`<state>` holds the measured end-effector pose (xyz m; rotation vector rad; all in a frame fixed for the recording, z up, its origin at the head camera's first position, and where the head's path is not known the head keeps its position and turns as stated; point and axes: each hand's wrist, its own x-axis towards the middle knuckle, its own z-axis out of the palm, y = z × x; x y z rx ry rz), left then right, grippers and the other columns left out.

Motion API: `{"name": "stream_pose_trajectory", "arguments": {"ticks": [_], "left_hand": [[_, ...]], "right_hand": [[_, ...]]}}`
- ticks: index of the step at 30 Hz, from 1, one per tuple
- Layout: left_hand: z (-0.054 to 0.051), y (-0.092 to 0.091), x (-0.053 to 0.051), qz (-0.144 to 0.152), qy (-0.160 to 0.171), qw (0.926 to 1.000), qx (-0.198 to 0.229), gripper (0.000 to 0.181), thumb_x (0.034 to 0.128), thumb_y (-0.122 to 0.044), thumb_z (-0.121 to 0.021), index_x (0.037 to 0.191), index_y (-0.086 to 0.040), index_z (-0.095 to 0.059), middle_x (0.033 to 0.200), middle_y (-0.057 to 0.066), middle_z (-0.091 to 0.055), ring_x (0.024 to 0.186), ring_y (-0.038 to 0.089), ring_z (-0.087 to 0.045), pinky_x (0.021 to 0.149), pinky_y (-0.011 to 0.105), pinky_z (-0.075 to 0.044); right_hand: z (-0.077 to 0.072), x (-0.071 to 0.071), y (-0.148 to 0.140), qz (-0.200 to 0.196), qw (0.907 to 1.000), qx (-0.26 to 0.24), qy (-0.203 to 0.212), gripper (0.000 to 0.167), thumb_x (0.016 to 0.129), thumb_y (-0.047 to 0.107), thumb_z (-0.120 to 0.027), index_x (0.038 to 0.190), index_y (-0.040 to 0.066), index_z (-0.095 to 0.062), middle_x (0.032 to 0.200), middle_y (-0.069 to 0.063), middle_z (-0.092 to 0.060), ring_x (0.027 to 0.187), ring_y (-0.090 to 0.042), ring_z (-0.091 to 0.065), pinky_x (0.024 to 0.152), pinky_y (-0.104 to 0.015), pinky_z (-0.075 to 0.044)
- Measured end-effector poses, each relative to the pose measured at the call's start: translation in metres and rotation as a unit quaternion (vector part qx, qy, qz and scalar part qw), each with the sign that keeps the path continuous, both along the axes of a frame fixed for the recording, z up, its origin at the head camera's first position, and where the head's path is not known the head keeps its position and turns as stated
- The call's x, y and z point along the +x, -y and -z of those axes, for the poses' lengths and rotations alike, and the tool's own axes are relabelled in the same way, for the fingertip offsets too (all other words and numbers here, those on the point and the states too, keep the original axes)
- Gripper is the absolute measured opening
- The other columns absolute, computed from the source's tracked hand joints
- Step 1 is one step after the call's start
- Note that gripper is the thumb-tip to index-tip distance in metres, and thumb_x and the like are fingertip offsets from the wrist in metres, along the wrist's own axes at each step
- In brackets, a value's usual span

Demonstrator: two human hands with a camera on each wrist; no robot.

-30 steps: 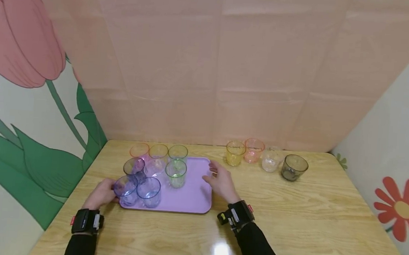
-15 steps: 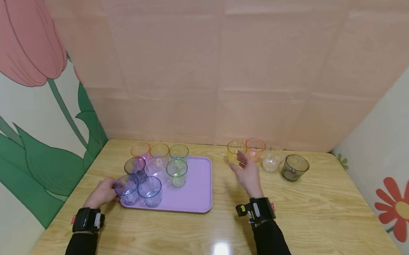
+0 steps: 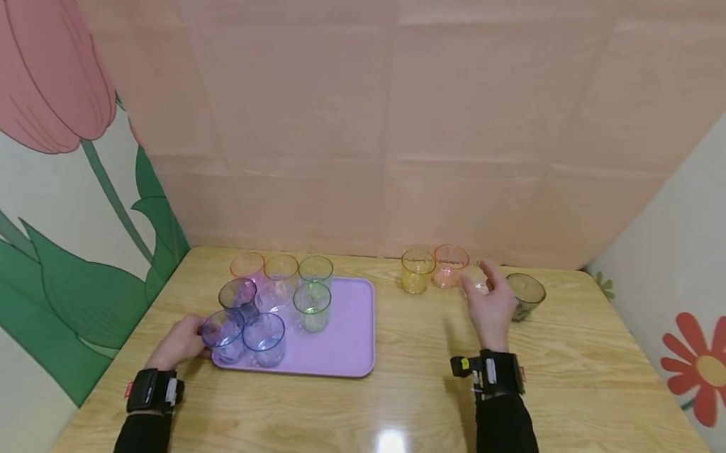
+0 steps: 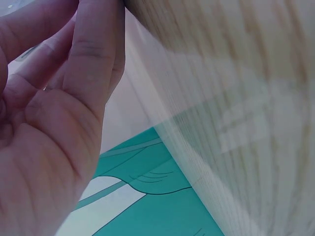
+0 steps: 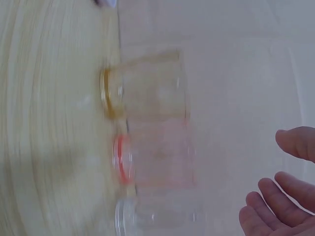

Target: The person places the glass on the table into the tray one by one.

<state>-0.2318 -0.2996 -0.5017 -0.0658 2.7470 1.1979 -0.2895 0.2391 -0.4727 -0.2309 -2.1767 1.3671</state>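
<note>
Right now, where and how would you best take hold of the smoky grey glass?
Probably around the upper wall of the smoky grey glass, coming from its right: it stands upright, its rim open, with no glass on that side, while the right hand and the clear glass crowd its left.

Between the lilac tray (image 3: pixel 352 325) and the yellow glass (image 3: pixel 416 277) lies a broad stretch of bare counter (image 3: pixel 422 373) — room for the hands to pass. The yellow and pink glasses (image 3: pixel 451 269) stand tight together, and the pinkish backdrop (image 3: pixel 384 114) rises close behind them. The dark glass (image 3: pixel 526 296) blocks the way just right of the right hand (image 3: pixel 491 304). The tray's right part offers space; clustered glasses (image 3: pixel 264 343) crowd its left — hemming the left hand (image 3: pixel 181 344) on its inner side.
</note>
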Motion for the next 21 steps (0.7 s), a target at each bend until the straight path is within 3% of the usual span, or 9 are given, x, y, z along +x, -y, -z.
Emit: {"name": "stream_pose_trajectory", "arguments": {"ticks": [9, 18, 21], "left_hand": [[-0.001, -0.001, -0.001, -0.008, 0.011, 0.9999, 0.0, 0.012, 0.0846, 0.01, -0.057, 0.093, 0.008, -0.066, 0.083, 0.01, -0.066, 0.071, 0.018, -0.06, 0.062, 0.032, -0.055], [0.001, -0.001, 0.0, -0.006, 0.012, 0.9999, 0.002, 0.01, 0.0856, 0.008, -0.058, 0.091, 0.007, -0.066, 0.082, 0.01, -0.065, 0.071, 0.018, -0.059, 0.061, 0.03, -0.053], [0.001, -0.001, -0.001, -0.011, 0.012, 0.9999, -0.003, 0.009, 0.0861, 0.006, -0.059, 0.091, 0.006, -0.066, 0.081, 0.009, -0.065, 0.071, 0.018, -0.059, 0.061, 0.029, -0.052]], "right_hand": [[0.006, -0.001, -0.033, 0.075, 0.9954, 0.055, -0.024, 0.054, 0.085, 0.013, -0.074, 0.135, 0.003, -0.055, 0.137, -0.023, -0.055, 0.129, -0.041, -0.048, 0.107, -0.054, -0.037], [0.011, 0.0, -0.055, 0.105, 0.9933, 0.048, 0.004, 0.067, 0.083, 0.012, -0.075, 0.141, -0.001, -0.044, 0.144, -0.027, -0.042, 0.135, -0.044, -0.037, 0.112, -0.056, -0.029], [0.016, 0.001, -0.066, 0.113, 0.9926, 0.03, 0.032, 0.077, 0.083, 0.015, -0.074, 0.147, 0.001, -0.035, 0.15, -0.026, -0.035, 0.14, -0.042, -0.031, 0.116, -0.053, -0.025]]}}
